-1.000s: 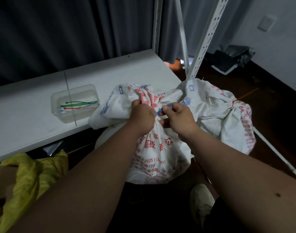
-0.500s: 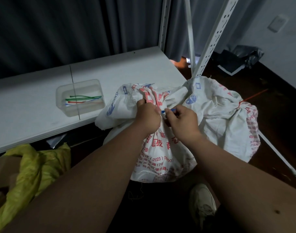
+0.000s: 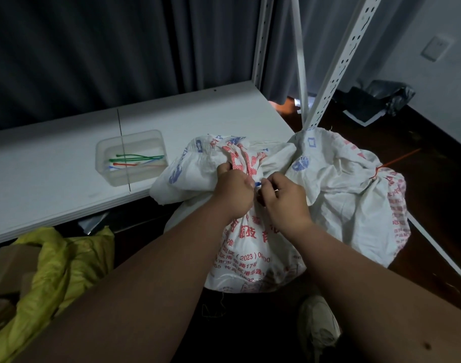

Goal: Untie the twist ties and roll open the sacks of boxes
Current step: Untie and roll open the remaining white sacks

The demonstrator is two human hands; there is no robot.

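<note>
**Both hands at the neck of the white sack**

The near sack (image 3: 253, 247), white with red and blue print, stands on the dark floor against the edge of the white shelf (image 3: 54, 184). The person's left hand (image 3: 234, 192) is fisted round the bunched cloth at its neck, fingers curled tight into the fabric. The right hand (image 3: 284, 197) sits just beside it, thumb and fingertips pinched together on a small blue twist tie (image 3: 258, 183) that pokes out between the two hands.

A second white sack (image 3: 355, 189) leans behind, to the right, its neck cinched by a red tie (image 3: 375, 172). On the shelf sits a clear plastic tub (image 3: 131, 157) holding loose green, red and blue ties. A yellow sack (image 3: 54, 271) slumps at the lower left, and a pale shoe (image 3: 318, 323) shows below the near sack.
</note>
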